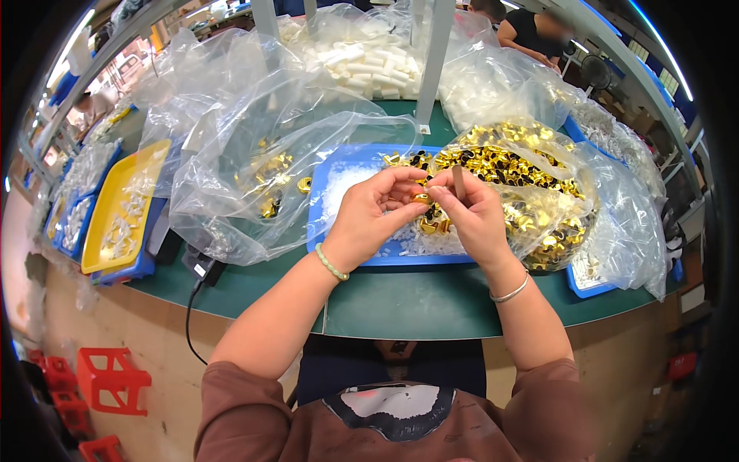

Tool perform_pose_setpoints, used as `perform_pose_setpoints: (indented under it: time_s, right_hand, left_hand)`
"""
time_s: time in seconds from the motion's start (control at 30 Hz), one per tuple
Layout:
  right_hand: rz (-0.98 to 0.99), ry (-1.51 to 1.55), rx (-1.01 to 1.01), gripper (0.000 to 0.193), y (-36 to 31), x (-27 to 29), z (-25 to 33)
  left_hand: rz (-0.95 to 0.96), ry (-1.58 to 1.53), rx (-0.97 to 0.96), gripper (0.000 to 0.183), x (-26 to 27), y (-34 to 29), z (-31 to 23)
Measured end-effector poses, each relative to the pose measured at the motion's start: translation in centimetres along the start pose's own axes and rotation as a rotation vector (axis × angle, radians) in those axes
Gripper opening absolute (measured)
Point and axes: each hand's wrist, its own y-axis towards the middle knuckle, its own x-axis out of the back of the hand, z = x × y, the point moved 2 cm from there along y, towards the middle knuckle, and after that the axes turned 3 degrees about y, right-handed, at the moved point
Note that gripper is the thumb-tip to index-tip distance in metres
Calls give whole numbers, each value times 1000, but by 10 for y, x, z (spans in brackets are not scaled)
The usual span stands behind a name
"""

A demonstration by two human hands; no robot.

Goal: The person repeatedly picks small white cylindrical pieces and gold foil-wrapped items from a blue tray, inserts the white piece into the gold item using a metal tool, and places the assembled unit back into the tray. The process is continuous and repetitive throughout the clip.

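Note:
Over the blue tray [314,223], my two hands meet at the fingertips. My left hand [368,214], with a beaded bracelet at its wrist, is closed in a pinch on a small shiny gold part [421,199]. My right hand [479,219] has a thin brown stick [459,182] between its fingers; its thumb and fingertip are close against the gold part. Whether they touch it cannot be made out. Small white pieces [342,185] lie in the tray's left half. A clear bag of gold parts [531,165] lies over its right side.
Another clear bag [231,185] with some gold parts lies left on the green table [400,304]. A yellow tray [91,254] of white pieces stands further left. White cylinders [369,65] in plastic lie behind, near a metal post [436,69]. A black cable [189,323] hangs off the front edge.

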Motion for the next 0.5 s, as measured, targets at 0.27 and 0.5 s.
perform_pose_setpoints:
  time_s: [0.27, 0.5]
  right_hand:
    - [28, -140, 55, 10, -1, 3, 3]
    - [37, -306, 260, 7, -1, 3, 8]
  left_hand:
    - [51, -43, 33, 34, 2, 0, 3]
    - [91, 145, -47, 30, 3, -1, -6]
